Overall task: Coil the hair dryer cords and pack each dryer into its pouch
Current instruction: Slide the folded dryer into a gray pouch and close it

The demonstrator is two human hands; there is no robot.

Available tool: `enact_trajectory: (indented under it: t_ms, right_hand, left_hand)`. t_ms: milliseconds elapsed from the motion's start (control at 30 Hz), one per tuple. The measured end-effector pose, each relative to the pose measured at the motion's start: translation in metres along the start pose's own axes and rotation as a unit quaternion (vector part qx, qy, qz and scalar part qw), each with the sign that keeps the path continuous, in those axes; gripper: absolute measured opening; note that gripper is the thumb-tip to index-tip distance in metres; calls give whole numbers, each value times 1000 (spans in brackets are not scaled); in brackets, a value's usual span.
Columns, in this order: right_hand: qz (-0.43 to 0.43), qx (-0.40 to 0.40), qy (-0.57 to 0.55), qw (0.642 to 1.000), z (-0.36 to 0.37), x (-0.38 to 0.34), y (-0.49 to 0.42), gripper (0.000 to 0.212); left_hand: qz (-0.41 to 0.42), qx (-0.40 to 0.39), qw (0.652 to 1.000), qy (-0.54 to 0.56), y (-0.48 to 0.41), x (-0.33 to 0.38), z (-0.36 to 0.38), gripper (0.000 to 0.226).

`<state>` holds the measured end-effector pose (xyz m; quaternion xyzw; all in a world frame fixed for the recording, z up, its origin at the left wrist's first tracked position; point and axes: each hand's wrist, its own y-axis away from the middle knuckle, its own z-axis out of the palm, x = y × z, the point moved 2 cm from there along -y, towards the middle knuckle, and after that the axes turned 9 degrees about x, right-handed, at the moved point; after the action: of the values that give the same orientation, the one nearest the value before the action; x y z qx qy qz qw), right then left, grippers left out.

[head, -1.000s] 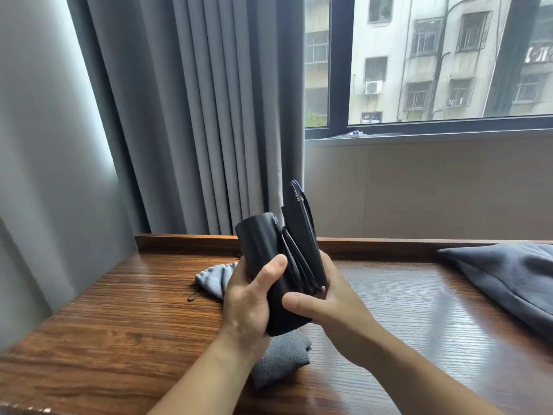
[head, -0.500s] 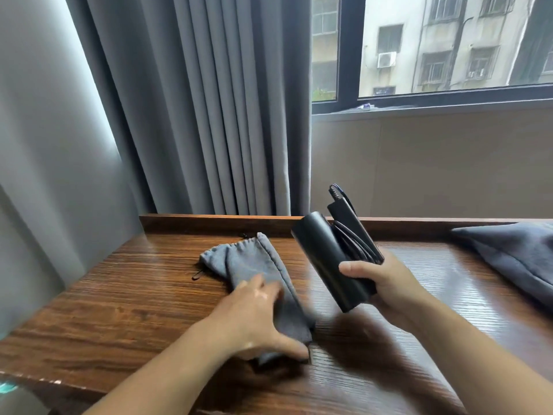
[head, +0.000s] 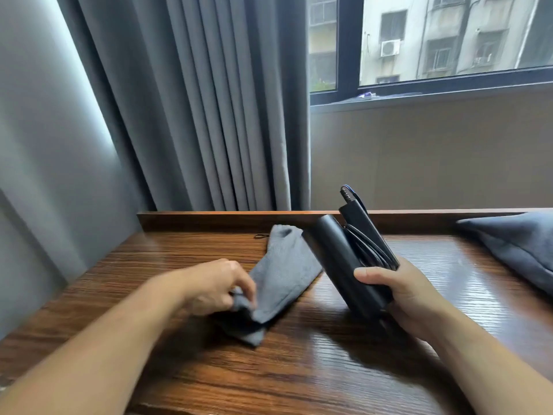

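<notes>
Since a second ago our left hand (head: 218,286) has left the hair dryer (head: 338,265) and come down onto the pouch (head: 287,265), while our right hand (head: 401,292) has carried the dryer off to the right. On the wooden table (head: 329,369), a second grey fabric bundle (head: 514,247) lies at the far right edge. It may be a pouch already packed, though we cannot tell. The flat grey pouch lies just left of the dryer, its drawstring end toward the curtain (head: 209,100), and looks empty. The folded black dryer is held tilted over the table, its cord (head: 368,250) coiled against the handle. Our right fingers are clamped round dryer and cord together, and our left fingers (head: 245,290) pinch the pouch's near end. Coiling looks done here. Opening the pouch and sliding the dryer in remain.
</notes>
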<state>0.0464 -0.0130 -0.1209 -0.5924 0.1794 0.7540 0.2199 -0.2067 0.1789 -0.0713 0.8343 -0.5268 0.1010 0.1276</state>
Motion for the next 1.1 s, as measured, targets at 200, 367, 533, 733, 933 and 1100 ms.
enact_trajectory:
  t_ms: [200,367,533,733,933,1100]
  right_hand:
    - [1,15,-12,1000,2,-1,-1,73]
    - [-9,15,4,1000,1,-1,0,73]
    - [-20,26,20,999,-13,-4,0,72]
    - [-18,-3,-20,1000,-16,-12,-2,74]
    - [-7,-80,15,997,-8,-15,6,76]
    - [23,-91,53,994,-13,-15,10,63]
  left_hand:
    - [-173,-171,965,-101,2,18,-48,83]
    - [-161,87,968,-169,-46,71,36,72]
    - [-148,186,961,-139,-64,68,52,18]
    - [-65,46,984,159,-26,34,-33,18]
    - [-20,76,990,-114,-53,25,-27,21]
    - [-14,289,925,-245,-66,31,27,26]
